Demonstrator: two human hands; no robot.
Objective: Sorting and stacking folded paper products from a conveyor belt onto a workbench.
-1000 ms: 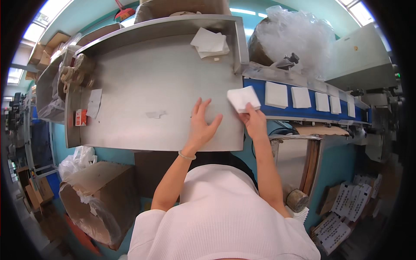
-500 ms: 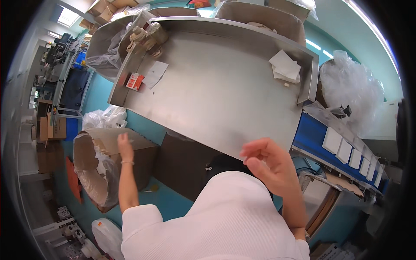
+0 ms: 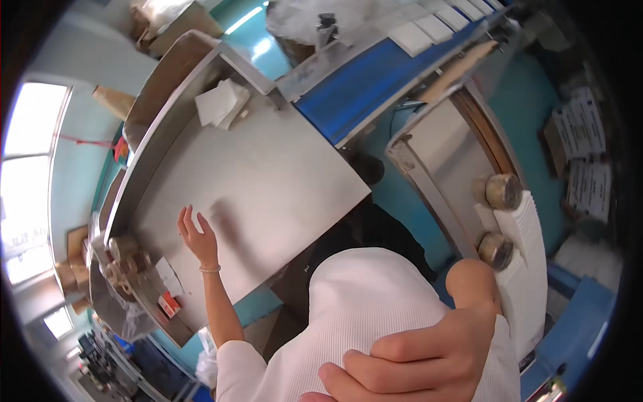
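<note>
My left hand [image 3: 197, 234] is held over the metal table [image 3: 268, 167], fingers spread and nothing in them. Its shadow falls on the tabletop beside it. Close in front of my white shirt is my right hand [image 3: 415, 358], its fingers loosely bent and slightly apart; the palm is hidden, and no object shows in it. A few white sheets [image 3: 221, 104] lie overlapping at the table's far end. By the left edge are a red and white small box [image 3: 169, 303] and a white sheet of paper [image 3: 168, 276].
A blue conveyor belt [image 3: 382, 84] with several flat white pieces [image 3: 410, 39] runs off the table's far right corner. On my right stand a long stack of white sheets [image 3: 526, 268], two brownish tape rolls [image 3: 504, 192] and a large open carton [image 3: 429, 177]. More cartons line the table's far side.
The view has swung to the right, bringing the white stack and tape rolls into sight. My left hand has come over the table; my right hand has drawn back to my chest.
</note>
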